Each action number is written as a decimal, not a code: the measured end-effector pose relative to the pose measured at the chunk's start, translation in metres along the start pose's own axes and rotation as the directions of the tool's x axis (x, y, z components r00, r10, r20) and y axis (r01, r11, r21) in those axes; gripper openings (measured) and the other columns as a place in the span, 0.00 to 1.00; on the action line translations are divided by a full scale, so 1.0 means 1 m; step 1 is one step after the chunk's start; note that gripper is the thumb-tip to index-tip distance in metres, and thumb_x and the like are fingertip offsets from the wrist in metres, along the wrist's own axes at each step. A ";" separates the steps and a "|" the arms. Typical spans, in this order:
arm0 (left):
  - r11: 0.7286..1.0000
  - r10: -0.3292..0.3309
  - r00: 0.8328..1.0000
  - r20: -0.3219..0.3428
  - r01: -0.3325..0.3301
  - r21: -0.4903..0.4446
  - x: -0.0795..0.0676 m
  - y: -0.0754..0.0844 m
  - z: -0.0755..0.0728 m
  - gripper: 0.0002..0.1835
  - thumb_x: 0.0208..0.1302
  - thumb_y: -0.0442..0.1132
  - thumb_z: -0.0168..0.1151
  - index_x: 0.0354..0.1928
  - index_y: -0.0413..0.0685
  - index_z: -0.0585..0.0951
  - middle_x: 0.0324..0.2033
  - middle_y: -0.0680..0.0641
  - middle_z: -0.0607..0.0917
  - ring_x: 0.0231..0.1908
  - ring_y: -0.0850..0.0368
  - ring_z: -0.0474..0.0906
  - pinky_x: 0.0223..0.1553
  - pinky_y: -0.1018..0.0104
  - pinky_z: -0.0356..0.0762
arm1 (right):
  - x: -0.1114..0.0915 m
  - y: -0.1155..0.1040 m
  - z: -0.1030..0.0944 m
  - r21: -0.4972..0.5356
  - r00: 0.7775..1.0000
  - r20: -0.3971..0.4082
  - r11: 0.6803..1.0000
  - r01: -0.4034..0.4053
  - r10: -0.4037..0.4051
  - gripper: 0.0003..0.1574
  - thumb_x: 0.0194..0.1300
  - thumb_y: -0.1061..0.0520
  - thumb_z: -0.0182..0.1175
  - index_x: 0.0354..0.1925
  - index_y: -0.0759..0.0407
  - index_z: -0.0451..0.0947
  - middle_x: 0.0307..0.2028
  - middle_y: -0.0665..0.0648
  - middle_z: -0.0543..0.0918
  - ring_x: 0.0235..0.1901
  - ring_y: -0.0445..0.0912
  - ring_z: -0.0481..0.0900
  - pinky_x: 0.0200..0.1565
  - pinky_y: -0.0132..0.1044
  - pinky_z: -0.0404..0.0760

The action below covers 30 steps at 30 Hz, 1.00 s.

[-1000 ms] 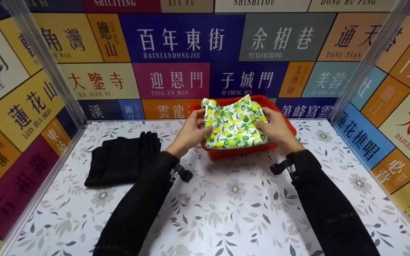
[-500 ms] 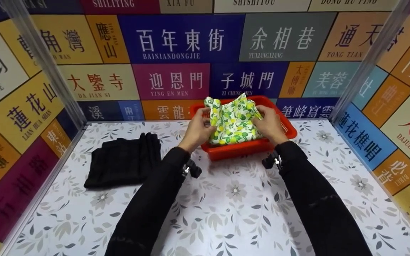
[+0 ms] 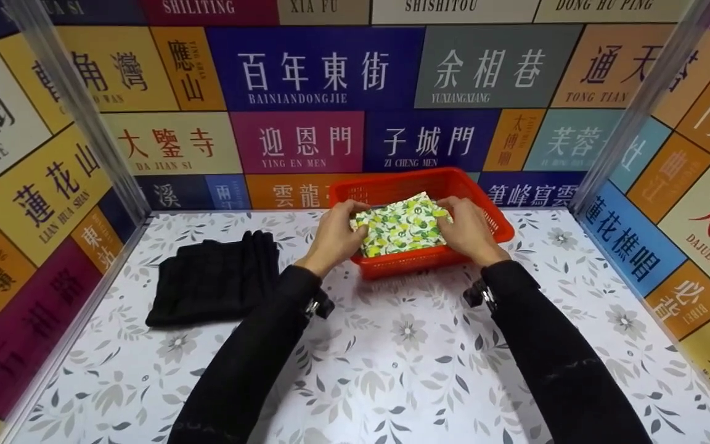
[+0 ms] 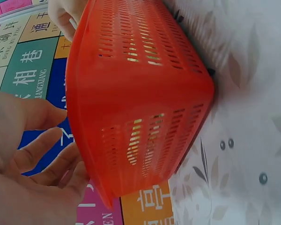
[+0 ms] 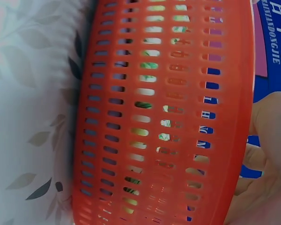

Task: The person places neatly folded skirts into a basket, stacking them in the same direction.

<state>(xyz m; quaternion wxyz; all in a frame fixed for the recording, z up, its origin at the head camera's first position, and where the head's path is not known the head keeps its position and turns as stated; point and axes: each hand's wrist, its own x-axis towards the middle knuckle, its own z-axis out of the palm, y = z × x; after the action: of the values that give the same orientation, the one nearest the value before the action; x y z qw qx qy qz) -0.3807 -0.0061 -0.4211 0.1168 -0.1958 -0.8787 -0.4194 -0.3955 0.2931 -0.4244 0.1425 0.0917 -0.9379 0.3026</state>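
Observation:
A folded white cloth (image 3: 398, 225) printed with yellow lemons and green leaves lies inside the red plastic basket (image 3: 416, 262), a little tilted. At its left edge my left hand (image 3: 338, 233) pinches it, thumb on top. My right hand (image 3: 467, 229) holds the opposite edge near the basket's right side. In the left wrist view, the left fingertips (image 4: 56, 166) dip behind the basket rim. The right wrist view has the slotted basket wall (image 5: 241, 117) in front of the right fingers, and bits of the print show through the slots.
Folded black fabric (image 3: 213, 280) lies on the left of the table. A floral white tablecloth (image 3: 407, 370) covers the tabletop. Behind the basket rises a wall panel (image 3: 306, 68) of coloured signs, with side panels left and right.
The lemon-print cloth has gone down from above the basket into it, and its raised upper corners have flattened. Both hands have lowered with it. The black fabric stays put.

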 end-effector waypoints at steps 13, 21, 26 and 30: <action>0.999 0.039 0.999 -0.004 -0.039 0.009 -0.028 -0.012 -0.026 0.21 0.72 0.37 0.65 0.65 0.46 0.82 0.58 0.42 0.84 0.59 0.42 0.81 0.64 0.51 0.78 | -0.037 -0.008 0.011 0.000 0.982 -0.112 0.989 0.151 -0.150 0.20 0.78 0.53 0.62 0.63 0.57 0.84 0.60 0.63 0.85 0.64 0.59 0.81 0.68 0.58 0.77; 0.997 0.006 1.000 0.000 -0.006 0.076 -0.054 -0.043 -0.046 0.21 0.73 0.39 0.66 0.66 0.46 0.82 0.62 0.42 0.85 0.63 0.44 0.79 0.69 0.48 0.76 | -0.062 -0.011 0.015 0.006 0.953 -0.140 0.963 0.271 -0.267 0.25 0.78 0.52 0.64 0.68 0.57 0.81 0.66 0.65 0.81 0.67 0.62 0.79 0.70 0.63 0.76; 0.993 -0.026 0.999 -0.021 0.028 0.111 -0.070 -0.065 -0.060 0.23 0.72 0.39 0.68 0.67 0.45 0.81 0.62 0.40 0.84 0.64 0.41 0.79 0.70 0.46 0.75 | -0.080 -0.010 0.020 -0.049 0.940 -0.129 0.949 0.311 -0.315 0.29 0.77 0.49 0.64 0.71 0.54 0.78 0.70 0.63 0.80 0.70 0.62 0.77 0.72 0.66 0.70; 0.983 -0.083 0.996 -0.037 0.088 0.161 -0.079 -0.078 -0.073 0.26 0.73 0.42 0.67 0.71 0.47 0.78 0.65 0.40 0.82 0.65 0.40 0.77 0.71 0.43 0.74 | -0.092 -0.012 0.023 -0.078 0.936 -0.125 0.944 0.322 -0.329 0.31 0.77 0.46 0.64 0.73 0.52 0.77 0.72 0.61 0.78 0.71 0.61 0.75 0.73 0.69 0.67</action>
<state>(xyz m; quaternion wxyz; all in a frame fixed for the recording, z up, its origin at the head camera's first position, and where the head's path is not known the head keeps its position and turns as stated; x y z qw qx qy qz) -0.3416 -0.1273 -0.4582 0.1275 -0.1412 -0.9156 -0.3542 -0.3108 0.2775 -0.4647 0.2571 0.2205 -0.9060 0.2537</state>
